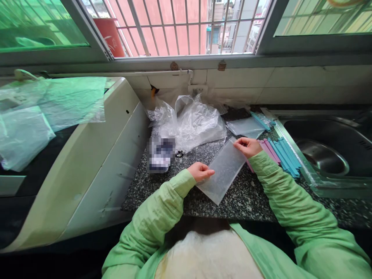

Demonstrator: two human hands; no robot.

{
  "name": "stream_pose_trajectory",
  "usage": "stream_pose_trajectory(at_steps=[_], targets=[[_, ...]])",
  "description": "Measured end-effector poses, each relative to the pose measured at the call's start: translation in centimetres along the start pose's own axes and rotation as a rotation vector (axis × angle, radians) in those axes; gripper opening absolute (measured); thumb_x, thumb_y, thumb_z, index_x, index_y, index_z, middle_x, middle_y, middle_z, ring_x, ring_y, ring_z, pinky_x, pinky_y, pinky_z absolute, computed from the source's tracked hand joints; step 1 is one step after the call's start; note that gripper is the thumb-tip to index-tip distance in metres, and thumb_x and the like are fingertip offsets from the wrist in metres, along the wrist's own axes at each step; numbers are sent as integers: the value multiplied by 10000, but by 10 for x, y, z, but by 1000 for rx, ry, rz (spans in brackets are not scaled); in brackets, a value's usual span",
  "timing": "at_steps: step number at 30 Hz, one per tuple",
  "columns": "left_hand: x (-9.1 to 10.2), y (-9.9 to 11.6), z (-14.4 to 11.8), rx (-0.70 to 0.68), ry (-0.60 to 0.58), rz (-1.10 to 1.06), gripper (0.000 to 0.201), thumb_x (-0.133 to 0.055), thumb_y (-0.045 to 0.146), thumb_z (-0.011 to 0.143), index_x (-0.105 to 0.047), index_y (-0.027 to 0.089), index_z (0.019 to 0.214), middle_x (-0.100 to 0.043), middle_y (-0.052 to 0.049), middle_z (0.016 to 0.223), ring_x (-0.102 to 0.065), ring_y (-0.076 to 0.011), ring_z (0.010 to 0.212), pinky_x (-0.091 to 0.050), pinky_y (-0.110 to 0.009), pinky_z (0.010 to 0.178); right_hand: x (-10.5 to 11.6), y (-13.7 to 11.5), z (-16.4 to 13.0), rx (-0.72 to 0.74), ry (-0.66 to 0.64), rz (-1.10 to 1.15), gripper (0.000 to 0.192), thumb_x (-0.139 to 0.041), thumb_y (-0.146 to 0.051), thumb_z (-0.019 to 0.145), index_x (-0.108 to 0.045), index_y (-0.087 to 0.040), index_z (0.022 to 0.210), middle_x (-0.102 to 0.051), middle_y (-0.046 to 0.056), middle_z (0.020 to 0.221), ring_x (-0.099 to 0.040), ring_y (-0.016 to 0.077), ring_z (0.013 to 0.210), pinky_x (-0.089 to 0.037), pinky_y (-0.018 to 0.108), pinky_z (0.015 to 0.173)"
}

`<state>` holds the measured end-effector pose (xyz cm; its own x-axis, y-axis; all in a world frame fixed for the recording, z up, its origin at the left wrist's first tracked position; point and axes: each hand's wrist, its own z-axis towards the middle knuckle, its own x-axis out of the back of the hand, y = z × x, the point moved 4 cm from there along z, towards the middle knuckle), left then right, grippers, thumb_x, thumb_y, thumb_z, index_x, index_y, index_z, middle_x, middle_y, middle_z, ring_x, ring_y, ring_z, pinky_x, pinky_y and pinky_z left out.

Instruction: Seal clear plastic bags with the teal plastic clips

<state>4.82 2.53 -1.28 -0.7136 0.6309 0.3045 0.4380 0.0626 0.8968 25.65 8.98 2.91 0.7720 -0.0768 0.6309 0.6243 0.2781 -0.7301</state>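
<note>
A long frosted clear plastic sleeve [222, 170] lies slanted on the speckled granite counter [162, 186]. My left hand [200, 171] pinches its left edge near the middle. My right hand [247, 147] grips its upper end. Both arms wear light green sleeves. Just right of my right hand lie several pink sticks [269, 151] and several blue sticks [286, 155] side by side.
Crumpled clear plastic bags [188, 120] are heaped at the back of the counter, with flat clear sleeves [245, 126] beside them. A steel sink [325, 155] is at right. A white appliance [87, 162] draped in plastic stands at left. A barred window runs above.
</note>
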Motion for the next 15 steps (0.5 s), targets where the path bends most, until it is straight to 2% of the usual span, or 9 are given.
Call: stream_pose_trajectory(at_steps=[4,11,15], targets=[[0,1,-1,5,-11,-15,616,-485,752,487,-465,137,457,-312,68,366,-238,-35,374,-158,-223,398,0,-1,0,0,7,1,260,-545,-395,669,-597,-149,603,-514,-4,505,-391,81,450,-313,218,437],[-3,3,-6,5,-134,-10,581,-561,698,483,-398,147,404,-288,73,357,-215,-23,361,-123,-225,392,-4,-8,1,32,-20,21,268,-549,-405,659,-591,-152,580,-539,3,516,-418,88,469,-333,216,449],[-1,3,-6,-15,-101,4,581,-542,708,491,-447,139,430,-260,78,362,-203,-27,369,-114,-230,396,-11,-13,-1,27,-54,53,260,-545,-398,650,-577,-151,573,-520,-5,501,-407,83,462,-327,210,440]])
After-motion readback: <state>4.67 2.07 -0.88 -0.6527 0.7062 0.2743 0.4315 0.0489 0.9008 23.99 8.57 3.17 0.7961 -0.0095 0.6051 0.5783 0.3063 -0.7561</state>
